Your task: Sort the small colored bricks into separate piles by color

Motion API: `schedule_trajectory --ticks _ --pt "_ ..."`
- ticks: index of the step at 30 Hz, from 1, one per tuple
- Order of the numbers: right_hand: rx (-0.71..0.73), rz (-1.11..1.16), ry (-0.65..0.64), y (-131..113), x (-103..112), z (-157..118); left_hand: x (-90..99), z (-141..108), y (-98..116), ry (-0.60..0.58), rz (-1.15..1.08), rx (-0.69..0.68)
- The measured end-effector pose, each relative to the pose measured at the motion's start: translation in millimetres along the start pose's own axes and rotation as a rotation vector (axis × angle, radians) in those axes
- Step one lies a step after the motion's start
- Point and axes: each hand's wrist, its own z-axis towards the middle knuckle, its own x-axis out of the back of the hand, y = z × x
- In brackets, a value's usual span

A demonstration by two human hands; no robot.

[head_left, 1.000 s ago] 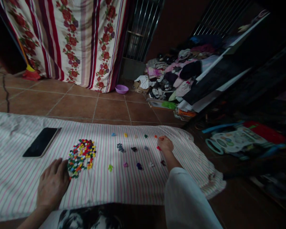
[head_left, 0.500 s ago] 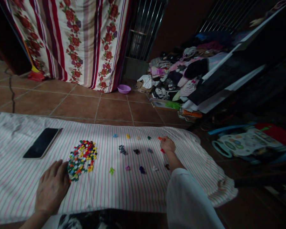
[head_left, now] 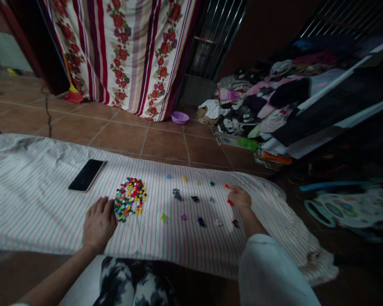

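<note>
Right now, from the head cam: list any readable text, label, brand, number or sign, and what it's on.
None readable.
Phone: dark screen, no text visible.
Small coloured pieces: too small to tell any marking.
Pink item on the clothes pile: too blurred to tell if it is printed.
Toy panel at right: coloured shapes show; any lettering is too blurred to read.

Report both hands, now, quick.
Left hand: open, palm down on the cloth, beside the mixed pile.
Right hand: curled beside the orange pieces; whether it holds one cannot be told.
</note>
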Motion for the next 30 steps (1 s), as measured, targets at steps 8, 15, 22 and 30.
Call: schedule_trajectory --ticks 8,15,22,30 --pt "0.198 0.126 0.056 -52 15 -31 -0.6 1 2 -0.024 -0.028 0.048" --pt "0.523 0.349 0.028 -114 -7 -91 -0.2 1 2 -0.028 -0.055 0.057" --pt "0.771 0.463 -0.031 -165 -39 -160 -1.4 1 3 -0.030 -0.073 0.079" --pt "0.917 0.447 -0.130 -208 -64 -212 1.7 2 4 -0.050 -0.111 0.095"
